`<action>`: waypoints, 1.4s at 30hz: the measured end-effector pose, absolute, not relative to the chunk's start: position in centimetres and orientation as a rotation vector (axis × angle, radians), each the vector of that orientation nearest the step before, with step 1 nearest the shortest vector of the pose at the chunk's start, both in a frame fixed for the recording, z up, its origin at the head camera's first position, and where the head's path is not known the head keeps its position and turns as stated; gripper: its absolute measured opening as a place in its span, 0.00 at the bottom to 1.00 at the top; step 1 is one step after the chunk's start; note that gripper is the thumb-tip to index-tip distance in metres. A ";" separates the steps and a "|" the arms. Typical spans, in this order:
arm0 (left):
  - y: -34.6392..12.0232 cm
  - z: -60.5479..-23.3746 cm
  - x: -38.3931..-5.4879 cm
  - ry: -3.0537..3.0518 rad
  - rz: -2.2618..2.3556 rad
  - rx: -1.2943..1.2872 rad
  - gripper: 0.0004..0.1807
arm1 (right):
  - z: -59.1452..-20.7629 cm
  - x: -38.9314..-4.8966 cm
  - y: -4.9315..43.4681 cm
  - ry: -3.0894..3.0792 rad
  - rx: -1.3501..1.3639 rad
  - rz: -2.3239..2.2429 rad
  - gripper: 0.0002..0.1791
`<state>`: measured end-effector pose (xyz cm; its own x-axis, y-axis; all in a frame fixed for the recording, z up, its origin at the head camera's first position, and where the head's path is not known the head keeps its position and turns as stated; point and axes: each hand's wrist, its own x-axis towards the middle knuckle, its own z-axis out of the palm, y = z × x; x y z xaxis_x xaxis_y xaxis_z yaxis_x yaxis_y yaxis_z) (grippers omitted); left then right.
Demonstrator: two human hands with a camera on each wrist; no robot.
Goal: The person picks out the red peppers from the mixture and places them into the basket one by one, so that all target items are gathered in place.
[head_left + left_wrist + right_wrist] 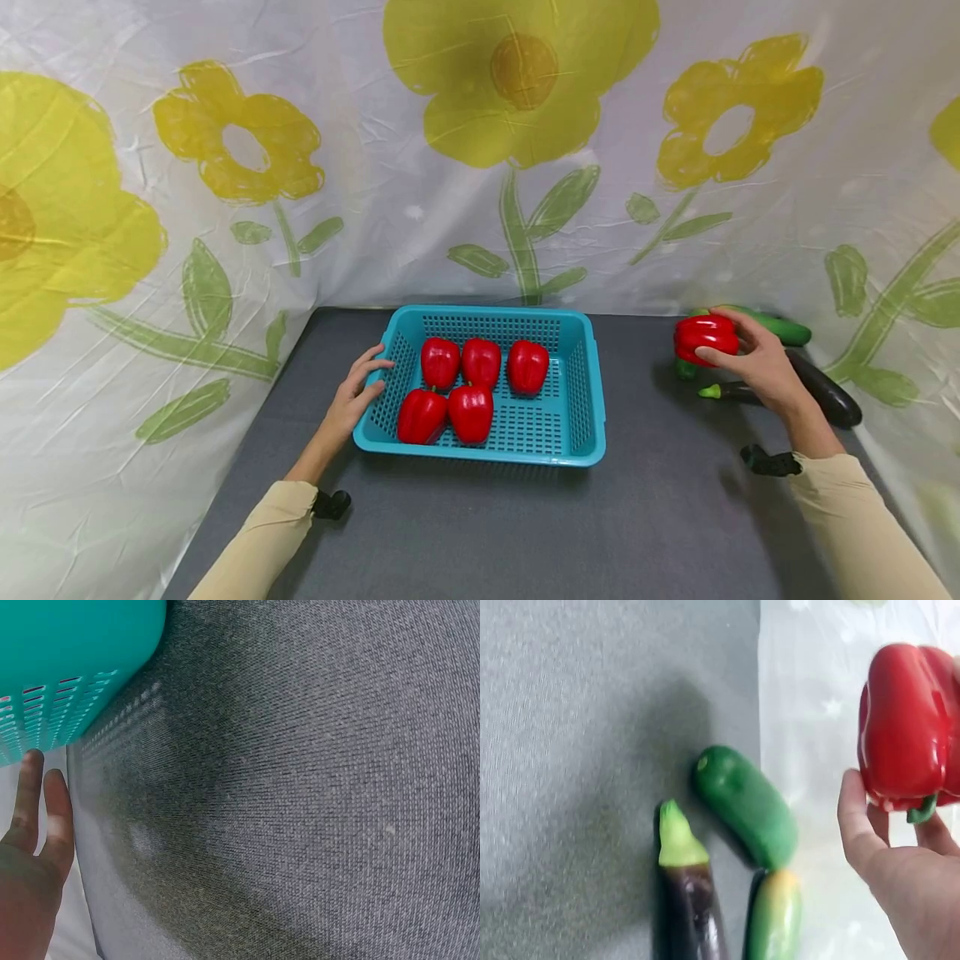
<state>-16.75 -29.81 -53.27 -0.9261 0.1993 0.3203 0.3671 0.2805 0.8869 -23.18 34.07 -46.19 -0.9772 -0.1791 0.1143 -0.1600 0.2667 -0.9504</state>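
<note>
My right hand (761, 367) grips a red bell pepper (705, 337) between thumb and fingers, raised over the right side of the table. In the right wrist view the pepper (907, 727) shows its green stem near the palm. My left hand (356, 396) is at the left end of a blue plastic basket (596, 400), its fingers spread and straight right at the rim. Several red bell peppers (471, 412) lie inside the basket, mostly toward its left and middle.
Below the right hand lie a dark eggplant (828, 392) with a green cap, a green cucumber (787, 331) and a dark green vegetable (746, 802). A white cloth with yellow flowers (525, 71) hangs behind the grey table (480, 533).
</note>
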 end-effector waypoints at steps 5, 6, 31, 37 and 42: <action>-29.9 -53.4 -16.9 -2.400 -1.714 -0.521 0.17 | -45.8 -23.1 33.2 2.435 -0.367 -1.924 0.34; -29.9 -53.4 -16.9 -2.403 -1.711 -0.520 0.18 | -45.7 -23.1 33.0 2.430 -0.374 -1.918 0.34; -30.0 -53.3 -16.6 -2.396 -1.706 -0.522 0.18 | -43.5 -22.1 28.3 2.330 -0.637 -1.787 0.36; -29.8 -53.4 -16.6 -2.396 -1.707 -0.515 0.17 | -42.8 -21.8 27.1 2.335 -0.660 -1.737 0.42; -29.7 -53.4 -16.6 -2.381 -1.712 -0.520 0.17 | -42.4 -21.6 26.5 2.332 -0.705 -1.656 0.47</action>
<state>-16.58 -29.71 -53.41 -0.9262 0.1840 0.3292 0.3706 0.2831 0.8846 -21.62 26.51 -42.42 -0.8674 -0.4849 0.1119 -0.2655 0.2606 -0.9282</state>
